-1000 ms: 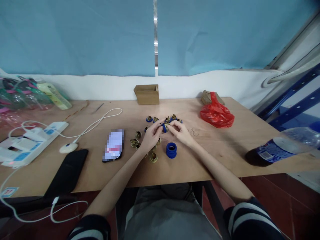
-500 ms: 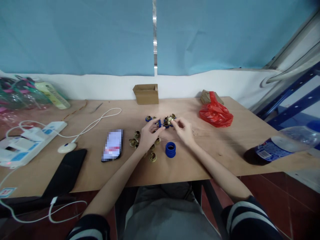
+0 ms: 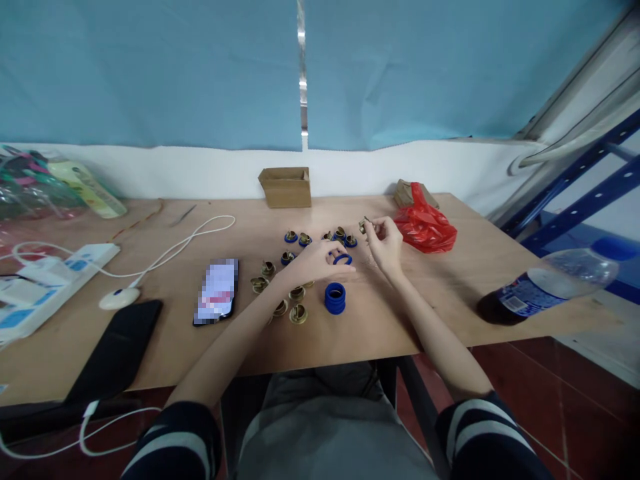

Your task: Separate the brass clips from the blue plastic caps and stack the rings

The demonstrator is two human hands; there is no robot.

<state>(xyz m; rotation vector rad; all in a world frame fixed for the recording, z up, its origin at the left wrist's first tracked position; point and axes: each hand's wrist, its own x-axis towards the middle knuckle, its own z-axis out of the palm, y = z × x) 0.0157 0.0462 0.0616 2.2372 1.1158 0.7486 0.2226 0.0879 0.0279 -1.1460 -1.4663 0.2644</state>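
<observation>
My left hand [image 3: 315, 262] pinches a blue ring [image 3: 343, 259] between thumb and fingers above the table's middle. Farther right, my right hand [image 3: 387, 245] is raised a little and holds a small brass-coloured metal fitting [image 3: 365, 225] at its fingertips. Below the left hand stands a short stack of blue rings [image 3: 335, 300]. Bare round brass fittings [image 3: 299, 314] with upright tabs lie left of that stack, some partly hidden by my left forearm. Beyond the hands sit several fittings with blue rings around them [image 3: 291, 236].
A phone with a lit screen [image 3: 216, 291] and a dark phone [image 3: 117, 350] lie left, near a white power strip [image 3: 55, 287] and cables. An open cardboard box [image 3: 286, 190] stands at the back. On the right are a red plastic bag [image 3: 427, 228] and a lying drink bottle [image 3: 545, 287].
My hands have drawn apart. The right hand has moved right and up with the brass fitting; the left has moved right, turning the blue ring flatter.
</observation>
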